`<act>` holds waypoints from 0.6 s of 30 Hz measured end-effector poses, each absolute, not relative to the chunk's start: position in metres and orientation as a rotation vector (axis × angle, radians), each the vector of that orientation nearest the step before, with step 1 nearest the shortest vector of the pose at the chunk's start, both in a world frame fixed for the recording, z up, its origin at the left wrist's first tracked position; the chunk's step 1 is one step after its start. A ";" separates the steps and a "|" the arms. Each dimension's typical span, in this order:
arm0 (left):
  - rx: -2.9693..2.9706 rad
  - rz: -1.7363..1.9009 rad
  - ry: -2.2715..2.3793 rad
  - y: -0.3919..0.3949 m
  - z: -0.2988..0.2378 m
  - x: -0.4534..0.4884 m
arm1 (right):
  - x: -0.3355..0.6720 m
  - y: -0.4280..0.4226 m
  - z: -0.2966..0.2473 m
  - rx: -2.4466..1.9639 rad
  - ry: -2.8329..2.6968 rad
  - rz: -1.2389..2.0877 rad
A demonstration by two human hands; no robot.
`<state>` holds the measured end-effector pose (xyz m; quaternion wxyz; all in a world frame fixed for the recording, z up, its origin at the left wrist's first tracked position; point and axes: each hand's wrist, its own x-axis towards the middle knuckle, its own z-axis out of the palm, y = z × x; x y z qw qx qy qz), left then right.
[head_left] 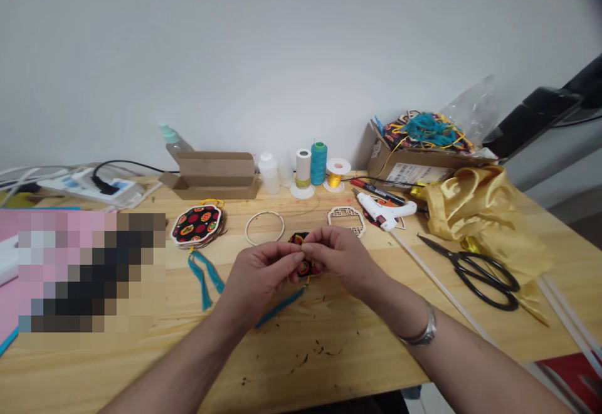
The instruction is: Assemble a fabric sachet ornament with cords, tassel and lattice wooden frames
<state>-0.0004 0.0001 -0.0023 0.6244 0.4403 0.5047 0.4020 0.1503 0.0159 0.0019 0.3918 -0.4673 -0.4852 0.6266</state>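
We hold one small black patterned ornament [304, 268] just above the middle of the table [329, 351], with our left hand [263, 276] and right hand [345, 257] both pinching it, fingertips closed narrowly on its edge. Its one teal tassel [279, 307] trails toward 8 o'clock, so the long axis runs from 2 to 8 o'clock. Around it we count one wooden ring [264, 227] at 11 o'clock, one lattice frame [347, 219] at 1 o'clock, one stack of patterned pieces [196, 226] at 10 o'clock, three thread spools [318, 163] at 12 o'clock, one glue gun [385, 211] at 2 o'clock and one pair of scissors [480, 270] at 3 o'clock.
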 end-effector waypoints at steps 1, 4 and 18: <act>0.992 0.922 1.146 0.000 -0.002 -0.001 | 0.151 0.016 0.002 -1.163 -1.204 1.634; 0.935 0.909 1.113 0.001 -0.002 -0.001 | 0.152 0.016 0.002 -1.099 -1.137 1.738; 0.878 0.905 1.030 0.000 -0.003 -0.003 | 0.152 0.015 0.003 -1.025 -1.060 1.853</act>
